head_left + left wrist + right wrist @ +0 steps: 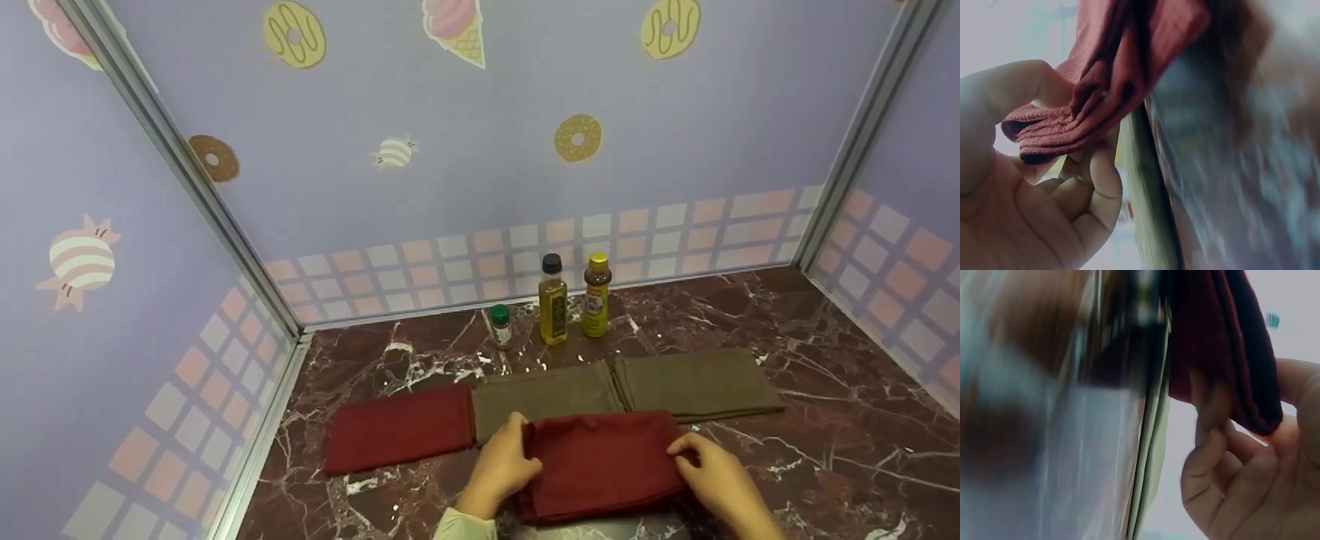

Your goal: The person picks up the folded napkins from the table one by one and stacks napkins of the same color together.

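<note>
A folded dark red cloth [604, 465] hangs between my two hands, in front of the row of cloths. My left hand [504, 461] pinches its left edge between thumb and fingers; the left wrist view shows the stacked folds of the red cloth [1055, 132] in that grip. At the opposite edge my right hand [712, 472] pinches the cloth, and its layers [1235, 354] show between thumb and fingers in the right wrist view. Just behind lies a folded olive cloth [547, 391], partly covered by the held one in the head view.
Another folded red cloth [401, 429] lies at the left, and a second olive cloth [697, 381] at the right. Behind them stand a green-capped jar [501, 328], a dark-capped oil bottle [553, 304] and a yellow-capped bottle [596, 300] on the marbled table [847, 375]. Patterned walls enclose it.
</note>
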Demonstrator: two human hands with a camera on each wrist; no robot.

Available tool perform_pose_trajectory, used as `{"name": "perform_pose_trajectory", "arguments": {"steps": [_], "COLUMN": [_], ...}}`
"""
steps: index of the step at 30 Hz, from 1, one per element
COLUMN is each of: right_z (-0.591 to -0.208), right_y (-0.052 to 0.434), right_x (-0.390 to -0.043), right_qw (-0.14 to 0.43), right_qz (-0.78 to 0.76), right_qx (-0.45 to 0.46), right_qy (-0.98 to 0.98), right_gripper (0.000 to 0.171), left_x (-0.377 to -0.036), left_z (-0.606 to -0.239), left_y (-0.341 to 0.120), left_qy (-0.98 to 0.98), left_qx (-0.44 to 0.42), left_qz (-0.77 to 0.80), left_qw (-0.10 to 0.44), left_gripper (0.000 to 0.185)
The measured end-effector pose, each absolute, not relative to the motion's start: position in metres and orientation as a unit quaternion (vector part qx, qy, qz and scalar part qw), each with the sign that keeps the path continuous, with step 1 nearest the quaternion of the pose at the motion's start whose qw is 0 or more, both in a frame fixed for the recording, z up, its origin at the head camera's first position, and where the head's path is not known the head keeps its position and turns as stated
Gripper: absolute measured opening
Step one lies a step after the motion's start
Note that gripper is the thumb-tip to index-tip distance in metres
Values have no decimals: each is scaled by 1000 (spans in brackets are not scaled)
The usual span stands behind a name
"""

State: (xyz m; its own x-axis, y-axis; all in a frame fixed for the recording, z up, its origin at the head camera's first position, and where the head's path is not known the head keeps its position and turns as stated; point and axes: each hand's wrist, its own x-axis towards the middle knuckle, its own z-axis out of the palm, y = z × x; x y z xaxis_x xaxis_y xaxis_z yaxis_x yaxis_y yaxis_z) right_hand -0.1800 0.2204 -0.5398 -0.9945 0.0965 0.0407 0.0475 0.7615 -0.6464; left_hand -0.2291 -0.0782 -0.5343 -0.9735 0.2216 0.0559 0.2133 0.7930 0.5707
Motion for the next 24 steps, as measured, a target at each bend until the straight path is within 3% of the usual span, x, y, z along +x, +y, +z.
{"name": "perform_pose_trajectory", "arguments": {"steps": [16,24], "right_z": [-547,-555], "right_y": [121,79], "right_x": [-222,-232], "right_qw": [113,114], "right_qz": [376,432], "right_qx": [39,81], "right_qy": [-919,-891], "right_gripper": [14,13], "left_x": [-227,-224], "left_z": [-534,-532], "left_y": [-173,-210], "left_qy": [931,900], "left_qx": [-17,-64], "left_qz": [354,388], "left_qw": [-90,-186], "left_gripper": [63,34]}}
